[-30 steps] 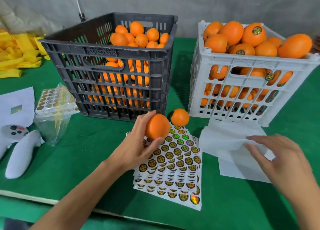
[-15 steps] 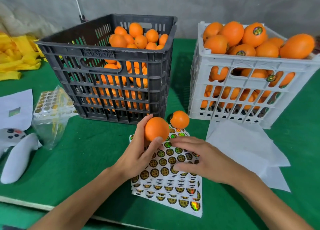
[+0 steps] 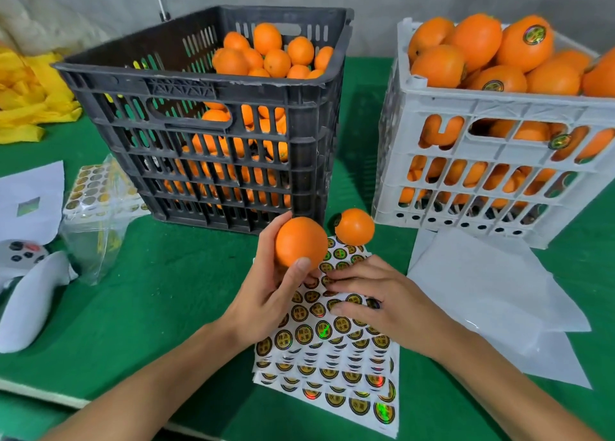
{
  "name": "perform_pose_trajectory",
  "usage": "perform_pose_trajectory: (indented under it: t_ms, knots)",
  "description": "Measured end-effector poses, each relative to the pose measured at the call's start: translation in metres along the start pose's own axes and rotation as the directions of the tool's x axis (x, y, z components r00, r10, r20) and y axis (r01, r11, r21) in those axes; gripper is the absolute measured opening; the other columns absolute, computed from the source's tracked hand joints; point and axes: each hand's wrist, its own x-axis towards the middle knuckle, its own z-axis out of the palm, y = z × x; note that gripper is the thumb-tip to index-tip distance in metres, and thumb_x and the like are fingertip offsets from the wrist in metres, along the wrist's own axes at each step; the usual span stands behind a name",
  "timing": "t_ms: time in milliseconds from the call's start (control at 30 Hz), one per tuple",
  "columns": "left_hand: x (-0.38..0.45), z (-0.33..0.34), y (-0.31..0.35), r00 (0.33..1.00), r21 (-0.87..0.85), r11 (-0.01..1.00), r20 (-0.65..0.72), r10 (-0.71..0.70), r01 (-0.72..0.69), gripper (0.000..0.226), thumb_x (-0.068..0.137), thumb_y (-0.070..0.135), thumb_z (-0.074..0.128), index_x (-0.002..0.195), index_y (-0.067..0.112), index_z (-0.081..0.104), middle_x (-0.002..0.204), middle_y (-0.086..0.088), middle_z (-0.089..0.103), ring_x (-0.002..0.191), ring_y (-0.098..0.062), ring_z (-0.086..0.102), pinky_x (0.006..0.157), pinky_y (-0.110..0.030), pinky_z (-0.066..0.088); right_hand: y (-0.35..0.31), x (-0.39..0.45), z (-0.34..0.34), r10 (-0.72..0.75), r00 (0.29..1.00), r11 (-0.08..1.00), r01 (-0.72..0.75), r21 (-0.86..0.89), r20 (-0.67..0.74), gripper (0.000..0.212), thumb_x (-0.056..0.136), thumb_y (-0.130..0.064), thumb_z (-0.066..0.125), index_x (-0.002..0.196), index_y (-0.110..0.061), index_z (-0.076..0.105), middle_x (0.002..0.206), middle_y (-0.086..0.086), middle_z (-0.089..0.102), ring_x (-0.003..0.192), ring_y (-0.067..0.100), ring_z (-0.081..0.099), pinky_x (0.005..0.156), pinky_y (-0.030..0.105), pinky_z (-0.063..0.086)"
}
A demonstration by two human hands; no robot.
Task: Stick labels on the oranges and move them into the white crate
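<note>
Orange (image 3: 301,242) in left hand (image 3: 263,294)

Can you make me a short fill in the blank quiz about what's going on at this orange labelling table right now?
1. The left hand holds an ____.
2. The right hand rests on the sheets of ____.
3. One loose orange sits in front of the gap between the black crate and the ____ crate.
4. The tabletop is ____.

Missing words: orange; labels; white; green

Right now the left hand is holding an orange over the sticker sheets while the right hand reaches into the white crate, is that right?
Not quite. In the head view the right hand rests on the sticker sheets, not in the white crate. The left hand does hold an orange over them.
</note>
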Motion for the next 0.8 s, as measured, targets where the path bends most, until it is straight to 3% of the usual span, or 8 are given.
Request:
perform_pose_trajectory:
  t_ms: [167, 333, 433, 533, 633, 733, 800]
  knots:
    - [0.000, 0.000, -0.003, 1.000, 0.087, 0.996, 0.027, -0.013, 0.010, 0.072, 0.099, 0.066, 0.051, 0.160, 0.044, 0.018, 0.146, 0.030, 0.038, 0.123, -0.009, 0.061, 0.093, -0.029, 0.057, -0.009, 0.004, 0.003, -0.004, 0.994, 1.000, 0.003, -0.010, -0.112, 0.026, 0.093, -0.042, 0.070, 0.110, -0.026, 0.080, 0.119, -0.018, 0.070, 0.114, 0.003, 0.055, 0.099, 0.021, 0.044]
    - [0.000, 0.000, -0.004, 0.998, 0.089, 0.996, 0.056, -0.034, 0.029, 0.075, 0.098, 0.067, 0.054, 0.160, 0.045, 0.016, 0.147, 0.032, 0.035, 0.124, -0.005, 0.059, 0.095, -0.032, 0.058, -0.018, 0.007, 0.011, 0.116, 0.977, 0.991, -0.102, 0.083, -0.181, 0.012, 0.092, -0.031, 0.074, 0.098, -0.023, 0.081, 0.108, -0.019, 0.069, 0.112, 0.006, 0.057, 0.099, 0.031, 0.045]
    - [-0.001, 0.000, -0.004, 0.997, 0.083, 0.996, 0.058, -0.045, 0.040, 0.076, 0.097, 0.068, 0.054, 0.160, 0.046, 0.016, 0.148, 0.031, 0.035, 0.125, -0.004, 0.059, 0.096, -0.029, 0.056, -0.022, 0.008, 0.015, 0.240, 0.955, 0.943, -0.187, 0.276, -0.175, 0.009, 0.092, -0.023, 0.073, 0.090, -0.027, 0.080, 0.101, -0.016, 0.072, 0.107, 0.008, 0.062, 0.097, 0.036, 0.049]
    - [-0.002, -0.001, -0.005, 0.995, 0.107, 0.993, 0.081, -0.051, 0.043, 0.077, 0.097, 0.069, 0.055, 0.160, 0.046, 0.017, 0.148, 0.030, 0.037, 0.124, -0.005, 0.059, 0.098, -0.035, 0.056, -0.025, 0.009, 0.012, 0.448, 0.843, 0.812, -0.245, 0.530, -0.297, 0.014, 0.096, -0.026, 0.069, 0.088, -0.033, 0.078, 0.087, -0.003, 0.073, 0.085, 0.021, 0.069, 0.084, 0.049, 0.056]
    - [-0.001, -0.001, -0.004, 0.991, 0.158, 0.987, 0.129, -0.035, 0.015, 0.077, 0.096, 0.067, 0.057, 0.159, 0.047, 0.018, 0.150, 0.029, 0.036, 0.127, -0.003, 0.056, 0.098, -0.031, 0.055, -0.027, 0.009, 0.007, 0.454, 0.716, 0.841, -0.147, 0.521, -0.531, 0.008, 0.098, -0.034, 0.068, 0.096, -0.037, 0.075, 0.098, -0.009, 0.073, 0.094, 0.013, 0.069, 0.086, 0.034, 0.057]
    - [0.000, 0.001, -0.004, 0.986, 0.194, 0.981, 0.164, -0.017, -0.015, 0.077, 0.096, 0.067, 0.058, 0.160, 0.047, 0.020, 0.153, 0.025, 0.035, 0.130, -0.005, 0.053, 0.099, -0.034, 0.054, -0.034, 0.009, 0.013, 0.301, 0.744, 0.922, -0.068, 0.381, -0.596, 0.010, 0.097, -0.032, 0.069, 0.103, -0.034, 0.076, 0.107, -0.014, 0.069, 0.106, 0.012, 0.066, 0.087, 0.015, 0.049]
    - [0.000, 0.002, -0.005, 0.985, 0.198, 0.980, 0.174, -0.006, -0.029, 0.076, 0.097, 0.065, 0.058, 0.160, 0.046, 0.020, 0.154, 0.023, 0.035, 0.132, -0.007, 0.052, 0.102, -0.038, 0.054, -0.033, 0.008, 0.017, 0.270, 0.771, 0.926, -0.044, 0.374, -0.576, 0.012, 0.097, -0.029, 0.069, 0.105, -0.029, 0.078, 0.108, -0.014, 0.069, 0.109, 0.014, 0.065, 0.090, 0.012, 0.047]
